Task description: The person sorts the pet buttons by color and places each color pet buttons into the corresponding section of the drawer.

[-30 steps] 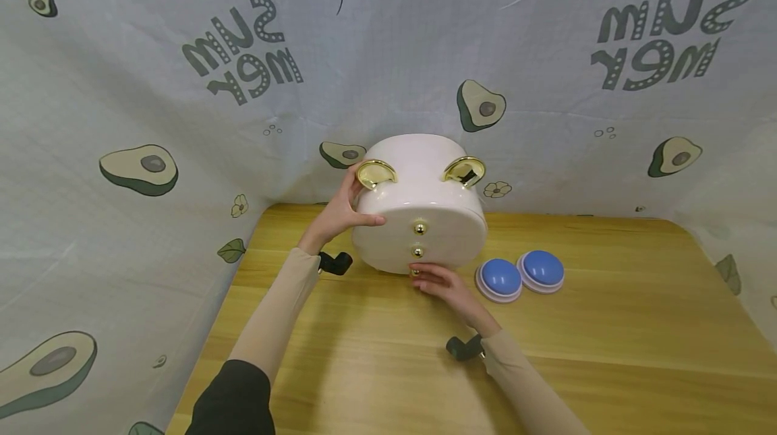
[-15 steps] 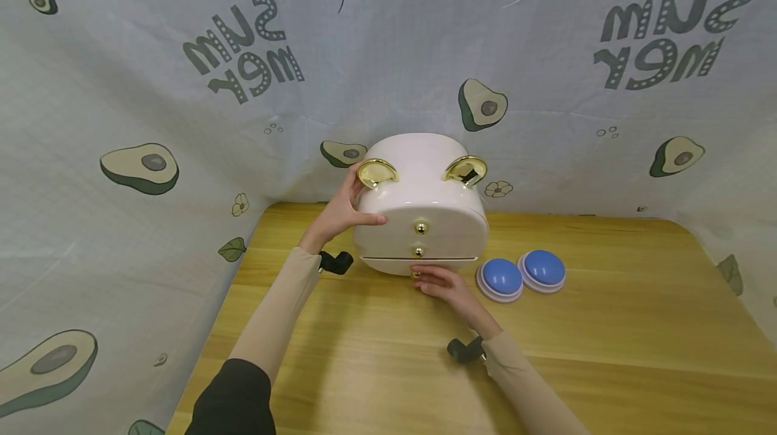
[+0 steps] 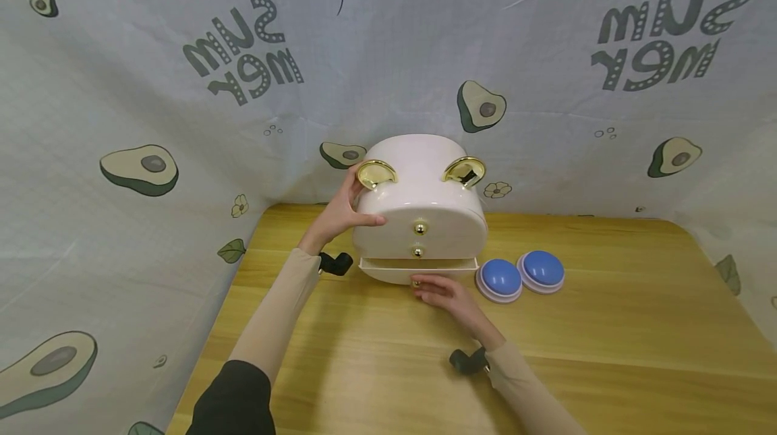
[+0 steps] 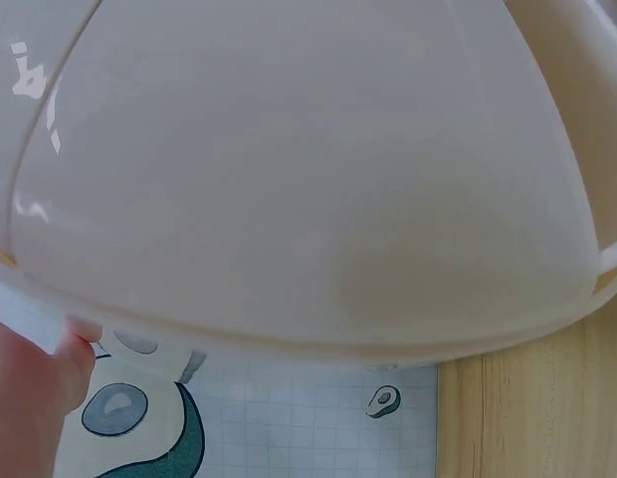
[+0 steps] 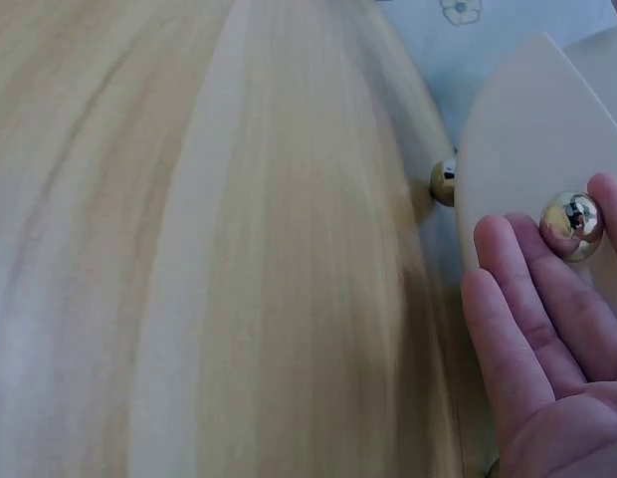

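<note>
A glossy white drawer box (image 3: 419,182) with two gold ear-shaped pieces stands against the back cloth in the head view. My left hand (image 3: 336,218) grips its left side, thumb on the front and fingers behind. The left wrist view is filled by the box's smooth wall (image 4: 289,179), with part of the hand (image 4: 30,393) at lower left. Below two gold knobs, the bottom drawer (image 3: 382,274) is partly pulled out, its inside showing as a narrow strip. My right hand (image 3: 452,300) pinches that drawer's round gold knob (image 5: 571,227), fingers along it in the right wrist view.
Two blue domed buttons (image 3: 501,277) on pale bases stand side by side, just right of the drawer. Under everything is a wood-grain table (image 3: 607,313). A cloth (image 3: 388,71) printed with avocados hangs behind and to both sides. Dark mounts are worn at both wrists.
The bottom drawer has slid out toward me, from closed to partly open, with my right hand moving along with it. My left hand and the box body have stayed put.
</note>
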The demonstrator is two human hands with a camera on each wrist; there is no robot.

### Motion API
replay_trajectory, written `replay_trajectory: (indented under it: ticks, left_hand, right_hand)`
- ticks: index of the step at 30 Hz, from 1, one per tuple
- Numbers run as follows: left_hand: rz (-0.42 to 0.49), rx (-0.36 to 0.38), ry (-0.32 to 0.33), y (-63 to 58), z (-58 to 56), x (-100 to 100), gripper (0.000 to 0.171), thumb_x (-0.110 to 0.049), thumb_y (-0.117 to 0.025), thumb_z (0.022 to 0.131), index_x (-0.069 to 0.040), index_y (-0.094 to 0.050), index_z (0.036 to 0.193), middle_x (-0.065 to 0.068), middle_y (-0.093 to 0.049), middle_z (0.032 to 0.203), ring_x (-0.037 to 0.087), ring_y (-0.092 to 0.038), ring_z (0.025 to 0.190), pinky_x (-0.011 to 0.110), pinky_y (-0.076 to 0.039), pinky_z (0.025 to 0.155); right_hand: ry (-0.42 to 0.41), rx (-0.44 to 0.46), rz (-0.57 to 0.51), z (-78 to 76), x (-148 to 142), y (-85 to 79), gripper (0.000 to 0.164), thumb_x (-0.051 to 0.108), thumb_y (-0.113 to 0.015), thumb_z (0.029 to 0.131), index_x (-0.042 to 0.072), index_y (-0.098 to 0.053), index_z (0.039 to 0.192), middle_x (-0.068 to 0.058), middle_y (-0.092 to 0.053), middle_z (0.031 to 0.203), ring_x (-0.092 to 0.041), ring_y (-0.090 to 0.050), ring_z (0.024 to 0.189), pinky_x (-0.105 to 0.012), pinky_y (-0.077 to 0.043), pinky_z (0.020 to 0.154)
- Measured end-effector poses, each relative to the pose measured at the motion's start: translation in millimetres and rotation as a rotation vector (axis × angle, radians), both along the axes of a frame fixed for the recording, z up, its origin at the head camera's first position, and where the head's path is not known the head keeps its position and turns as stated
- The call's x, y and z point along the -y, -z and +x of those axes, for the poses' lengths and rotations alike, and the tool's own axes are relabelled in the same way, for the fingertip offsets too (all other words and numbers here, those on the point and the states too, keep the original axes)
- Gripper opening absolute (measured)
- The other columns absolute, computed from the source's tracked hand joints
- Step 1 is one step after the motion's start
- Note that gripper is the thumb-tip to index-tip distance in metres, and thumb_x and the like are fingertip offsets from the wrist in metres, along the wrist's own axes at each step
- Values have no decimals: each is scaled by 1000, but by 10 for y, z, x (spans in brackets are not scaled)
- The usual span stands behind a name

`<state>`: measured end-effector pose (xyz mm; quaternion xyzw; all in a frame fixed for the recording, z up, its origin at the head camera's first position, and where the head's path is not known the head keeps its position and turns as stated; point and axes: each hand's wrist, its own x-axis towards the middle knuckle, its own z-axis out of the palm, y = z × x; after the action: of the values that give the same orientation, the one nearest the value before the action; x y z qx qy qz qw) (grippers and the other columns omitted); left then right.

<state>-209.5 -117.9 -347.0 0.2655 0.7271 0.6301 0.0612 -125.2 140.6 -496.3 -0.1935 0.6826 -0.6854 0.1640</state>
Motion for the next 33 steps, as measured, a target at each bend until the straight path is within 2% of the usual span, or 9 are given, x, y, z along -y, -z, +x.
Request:
replay_trajectory:
  ticks: [8, 16, 23, 29, 33]
  left_hand:
    - [-3, 7, -3, -8, 5, -1, 98, 10, -75, 72, -6, -15, 147, 14, -25, 152, 21, -14, 143, 44, -13, 114]
    - [8, -4, -6, -3, 14, 1, 98, 11, -75, 71, -5, -16, 147, 16, -25, 151, 23, -15, 143, 41, -13, 114]
    - [5, -16, -11, 223, -163, 26, 102, 12, -76, 70, -11, -15, 149, 10, -26, 152, 17, -15, 143, 40, -12, 114]
    - [26, -47, -1, 268, -179, 37, 100, 5, -80, 70, -15, -19, 147, 6, -30, 150, 12, -18, 141, 39, -14, 114]
    - [46, -40, 4, 275, -179, 39, 99, 4, -80, 70, -16, -20, 146, 5, -31, 149, 11, -19, 141, 37, -15, 114]
  right_hand:
    - [-27, -17, -13, 134, -17, -1, 40, -2, -55, 93, -13, -48, 131, -32, -50, 129, -50, -49, 115, -27, -46, 93]
    - [-56, -77, -7, 281, -27, 9, 37, -5, -53, 93, -15, -49, 128, -34, -50, 127, -52, -51, 111, -26, -46, 93]
    - [-70, -102, -11, 392, -34, 21, 36, -6, -52, 93, -16, -49, 127, -35, -49, 128, -49, -54, 108, -27, -46, 93]
    - [-96, -107, -25, 495, -53, 20, 35, -5, -52, 93, -19, -48, 126, -37, -48, 126, -48, -55, 108, -27, -46, 92]
    - [-114, -100, -39, 569, -48, 13, 35, -8, -50, 93, -18, -48, 126, -37, -49, 126, -44, -56, 109, -29, -46, 93]
